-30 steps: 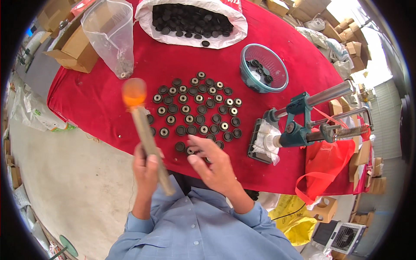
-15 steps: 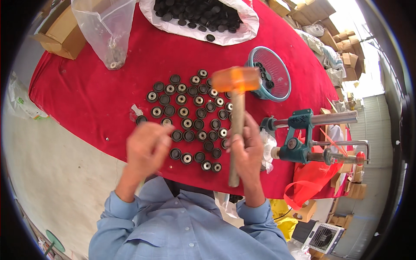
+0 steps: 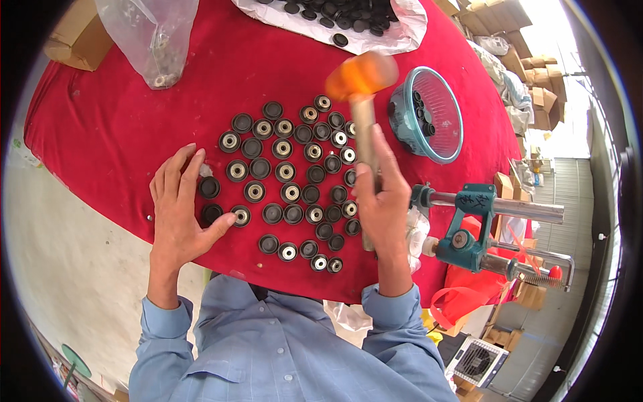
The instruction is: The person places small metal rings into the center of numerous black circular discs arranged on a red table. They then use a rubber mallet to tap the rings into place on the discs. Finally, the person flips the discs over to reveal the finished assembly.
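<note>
My left hand (image 3: 177,211) is spread open over the left edge of a group of black round caps. Its thumb tip is at a cap with a metal bearing in it (image 3: 240,216), and a plain black cap (image 3: 211,214) lies between thumb and fingers. Another black cap (image 3: 209,187) is beside the fingertips. In my right hand (image 3: 387,208) is the wooden handle of a mallet (image 3: 362,76), its orange head pointing away from me, raised above the right side of the group. Some caps hold silvery bearings, such as one (image 3: 285,171) in the middle; others show only black.
On the red-covered table (image 3: 181,120) stand a blue plastic basket (image 3: 445,157) with black caps inside and a green metal press (image 3: 465,238) at right. A white sack (image 3: 402,43) of black caps, a clear plastic bag (image 3: 151,40) and a cardboard box (image 3: 80,37) are at the far side.
My left hand has opened from a closed, blurred shape and moved left. The mallet's head has moved away from me and tilted. The whole view has shifted slightly.
</note>
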A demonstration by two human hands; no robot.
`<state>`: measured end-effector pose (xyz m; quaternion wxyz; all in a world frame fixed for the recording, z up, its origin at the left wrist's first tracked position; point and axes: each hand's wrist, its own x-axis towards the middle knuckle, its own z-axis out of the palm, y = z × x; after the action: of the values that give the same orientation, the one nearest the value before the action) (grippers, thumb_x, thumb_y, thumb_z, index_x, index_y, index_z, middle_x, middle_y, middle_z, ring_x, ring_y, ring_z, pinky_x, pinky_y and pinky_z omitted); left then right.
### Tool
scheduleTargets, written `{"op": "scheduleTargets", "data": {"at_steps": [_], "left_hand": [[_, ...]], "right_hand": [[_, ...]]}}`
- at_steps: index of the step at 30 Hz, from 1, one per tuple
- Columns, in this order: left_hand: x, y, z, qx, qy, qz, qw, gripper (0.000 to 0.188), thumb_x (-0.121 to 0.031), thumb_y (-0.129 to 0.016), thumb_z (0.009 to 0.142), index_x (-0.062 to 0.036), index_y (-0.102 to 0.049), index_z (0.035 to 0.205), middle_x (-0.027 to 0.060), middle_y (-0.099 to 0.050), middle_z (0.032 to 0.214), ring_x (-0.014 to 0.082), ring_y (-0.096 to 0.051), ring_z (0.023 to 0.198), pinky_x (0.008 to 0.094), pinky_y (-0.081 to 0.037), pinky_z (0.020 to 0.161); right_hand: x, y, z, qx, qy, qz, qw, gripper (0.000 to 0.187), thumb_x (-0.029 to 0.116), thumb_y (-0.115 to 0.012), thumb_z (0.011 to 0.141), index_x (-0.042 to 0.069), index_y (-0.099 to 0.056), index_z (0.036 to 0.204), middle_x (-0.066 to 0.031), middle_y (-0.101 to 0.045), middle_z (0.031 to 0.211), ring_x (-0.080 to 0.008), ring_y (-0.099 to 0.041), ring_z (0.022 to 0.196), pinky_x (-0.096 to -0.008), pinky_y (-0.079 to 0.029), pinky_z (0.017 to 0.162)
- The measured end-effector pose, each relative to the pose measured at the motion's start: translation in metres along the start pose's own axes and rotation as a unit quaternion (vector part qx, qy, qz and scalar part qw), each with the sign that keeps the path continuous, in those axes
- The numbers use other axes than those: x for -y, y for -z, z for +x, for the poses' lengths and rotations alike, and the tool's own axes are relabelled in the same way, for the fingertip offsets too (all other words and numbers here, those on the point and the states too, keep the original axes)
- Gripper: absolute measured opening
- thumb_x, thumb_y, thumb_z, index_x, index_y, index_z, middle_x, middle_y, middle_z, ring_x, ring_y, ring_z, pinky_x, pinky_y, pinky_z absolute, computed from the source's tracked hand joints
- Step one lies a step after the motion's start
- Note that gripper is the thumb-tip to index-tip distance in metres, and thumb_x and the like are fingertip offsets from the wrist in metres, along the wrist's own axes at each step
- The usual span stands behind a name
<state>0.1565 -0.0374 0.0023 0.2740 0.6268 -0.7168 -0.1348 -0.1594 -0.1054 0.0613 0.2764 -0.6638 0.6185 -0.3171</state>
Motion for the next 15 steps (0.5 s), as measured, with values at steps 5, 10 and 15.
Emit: {"op": "scheduleTargets", "data": {"at_steps": [5, 10, 15], "left_hand": [[0.002, -0.005, -0.002, 0.001, -0.006, 0.019, 1.000, 0.106, -0.063, -0.083, 0.077, -0.0051, -0.050, 0.160, 0.0173, -0.046, 0.165, 0.0407, -0.041, 0.150, 0.0562, -0.031, 0.124], [0.001, -0.004, -0.001, 0.007, -0.004, 0.022, 1.000, 0.105, -0.059, -0.084, 0.075, -0.0066, -0.052, 0.159, 0.0153, -0.046, 0.166, 0.0404, -0.041, 0.151, 0.0546, -0.031, 0.124], [0.001, -0.005, -0.001, 0.002, -0.014, 0.024, 1.000, 0.103, -0.051, -0.088, 0.072, -0.0066, -0.053, 0.158, 0.0150, -0.048, 0.164, 0.0398, -0.042, 0.151, 0.0539, -0.031, 0.124]], "right_hand": [[-0.007, -0.003, 0.003, 0.010, -0.013, 0.000, 1.000, 0.063, 0.000, -0.065, 0.100, 0.005, -0.052, 0.161, -0.0255, -0.072, 0.139, -0.0334, -0.073, 0.121, -0.0441, -0.055, 0.106], [0.012, 0.006, -0.010, -0.001, -0.071, 0.061, 0.996, 0.063, 0.001, -0.065, 0.101, 0.007, -0.052, 0.162, -0.0218, -0.073, 0.138, -0.0239, -0.074, 0.114, -0.0373, -0.058, 0.098], [0.015, 0.000, -0.027, 0.016, -0.022, 0.042, 0.999, 0.061, 0.001, -0.063, 0.102, 0.006, -0.053, 0.162, -0.0206, -0.074, 0.136, -0.0190, -0.073, 0.111, -0.0342, -0.058, 0.095]]}}
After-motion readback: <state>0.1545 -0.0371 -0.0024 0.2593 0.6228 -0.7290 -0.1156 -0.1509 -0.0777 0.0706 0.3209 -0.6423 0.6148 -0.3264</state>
